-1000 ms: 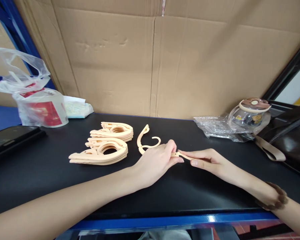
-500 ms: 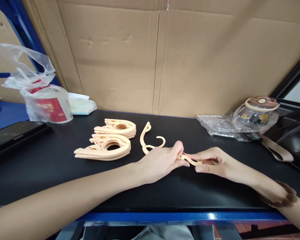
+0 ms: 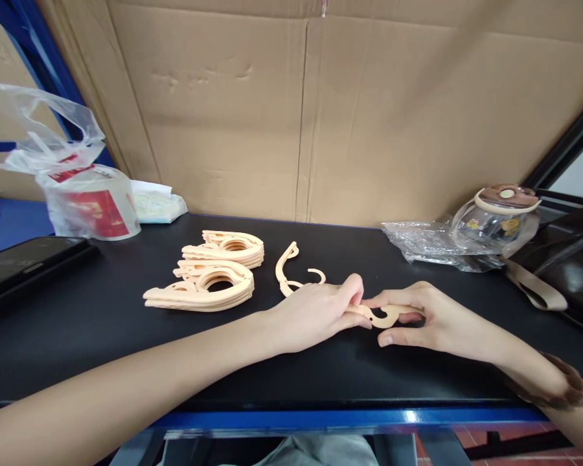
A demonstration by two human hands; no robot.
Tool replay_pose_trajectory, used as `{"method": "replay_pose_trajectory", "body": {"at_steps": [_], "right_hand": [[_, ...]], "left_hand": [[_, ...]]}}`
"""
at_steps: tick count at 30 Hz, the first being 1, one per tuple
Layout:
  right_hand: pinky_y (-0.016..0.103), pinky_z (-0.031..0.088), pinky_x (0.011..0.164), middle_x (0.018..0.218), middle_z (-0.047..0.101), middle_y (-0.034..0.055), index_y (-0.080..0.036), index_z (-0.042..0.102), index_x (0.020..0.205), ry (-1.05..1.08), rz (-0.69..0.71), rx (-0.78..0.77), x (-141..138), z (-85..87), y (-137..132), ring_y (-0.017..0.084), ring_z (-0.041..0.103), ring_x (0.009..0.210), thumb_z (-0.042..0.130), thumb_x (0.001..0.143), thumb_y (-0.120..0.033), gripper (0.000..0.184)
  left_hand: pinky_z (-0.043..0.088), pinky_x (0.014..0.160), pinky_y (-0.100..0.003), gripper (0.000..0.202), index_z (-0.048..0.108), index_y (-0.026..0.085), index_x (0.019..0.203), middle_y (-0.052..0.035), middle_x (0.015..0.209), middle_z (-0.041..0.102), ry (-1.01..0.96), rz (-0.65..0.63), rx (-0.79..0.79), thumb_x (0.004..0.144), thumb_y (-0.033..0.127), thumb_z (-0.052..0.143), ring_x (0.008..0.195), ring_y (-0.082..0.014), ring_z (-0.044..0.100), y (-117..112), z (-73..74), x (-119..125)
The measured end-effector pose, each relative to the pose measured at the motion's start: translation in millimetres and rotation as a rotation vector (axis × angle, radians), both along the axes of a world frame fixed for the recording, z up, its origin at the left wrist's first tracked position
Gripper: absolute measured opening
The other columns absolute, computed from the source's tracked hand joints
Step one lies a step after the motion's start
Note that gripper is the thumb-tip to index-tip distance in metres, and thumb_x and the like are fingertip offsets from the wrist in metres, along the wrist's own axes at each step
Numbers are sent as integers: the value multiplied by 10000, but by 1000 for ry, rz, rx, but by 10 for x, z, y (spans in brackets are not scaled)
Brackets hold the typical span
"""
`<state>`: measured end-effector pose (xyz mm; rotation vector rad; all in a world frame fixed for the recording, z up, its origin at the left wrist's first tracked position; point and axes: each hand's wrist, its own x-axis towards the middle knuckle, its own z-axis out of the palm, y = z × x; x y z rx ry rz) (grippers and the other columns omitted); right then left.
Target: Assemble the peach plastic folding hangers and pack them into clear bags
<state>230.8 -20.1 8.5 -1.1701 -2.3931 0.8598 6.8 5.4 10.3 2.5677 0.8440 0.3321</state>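
Observation:
My left hand [image 3: 315,314] is closed, pinching one end of a cream-coloured folding hanger part [image 3: 385,317] between thumb and fingers. At the other end, my right hand [image 3: 427,317] has its fingers around the same part, with the thumb below it. A curved hole-like notch shows between the two hands; the ends are hidden by fingers. Just beyond my left hand lies another hanger piece [image 3: 282,266] with a hook [image 3: 318,274], partly covered by the hand. Left of it, folded hangers [image 3: 214,298] are stacked in overlapping piles.
A black tabletop [image 3: 350,375] has a blue front edge. At left stand a bagged cup [image 3: 97,204], a tissue pack [image 3: 159,204] and a black device [image 3: 34,262]. At right are clear plastic wrap [image 3: 432,246], a clear jug [image 3: 498,220] and a black bag [image 3: 563,259]. Cardboard [image 3: 223,116] stands behind.
The held hanger part has turned, so its flat, curved face and notch show more. My right thumb has come away from it slightly. The loose hanger piece has shifted a little right.

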Motion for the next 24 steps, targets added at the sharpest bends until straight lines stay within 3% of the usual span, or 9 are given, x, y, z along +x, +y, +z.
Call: {"method": "replay_pose_trajectory", "body": {"at_steps": [3,9,13,19,21,24], "right_hand": [[215,242,437,555,473,-50,-213,683,1117,-3,-20,-42,44,28,7,75,272,488,648,797,-444,396],[243,342,564,699,558,-6,-166,721,995,87,-38,-253,76,60,47,103,422,611,602,821,-467,368],[247,254,506,618,454,-24,-145,713,861,158,-61,-287,31,45,59,87,329,555,504,887,-478,393],[244,142,448,517,245,-82,-142,627,749,330,-109,-484,5,-42,95,69,183,483,560,859,-472,354],[242,146,447,515,268,-82,-141,626,771,310,-116,-461,-3,-48,111,66,195,474,548,860,-492,371],[231,199,467,596,441,-52,-157,620,899,257,-154,-381,16,-24,150,65,296,499,576,837,-506,357]], "left_hand": [[378,578,-246,224,373,230,920,29,790,578,-76,-28,-28,919,413,502,709,-156,573,-14,-13,-18],[415,722,-233,103,485,226,981,25,910,617,-233,-54,-131,906,267,542,862,-133,582,-39,-68,-20],[414,698,-221,41,541,212,888,38,846,635,-277,-13,-192,878,229,577,808,-123,595,-26,-105,7],[411,670,-232,95,517,200,812,32,848,651,-315,29,-180,876,238,576,746,-120,595,26,-148,21],[418,663,-235,85,528,201,829,29,835,646,-307,40,-178,876,253,575,743,-124,597,47,-159,23],[437,669,-240,71,551,208,898,27,825,638,-313,54,-164,870,264,585,760,-132,604,69,-176,24]]}}
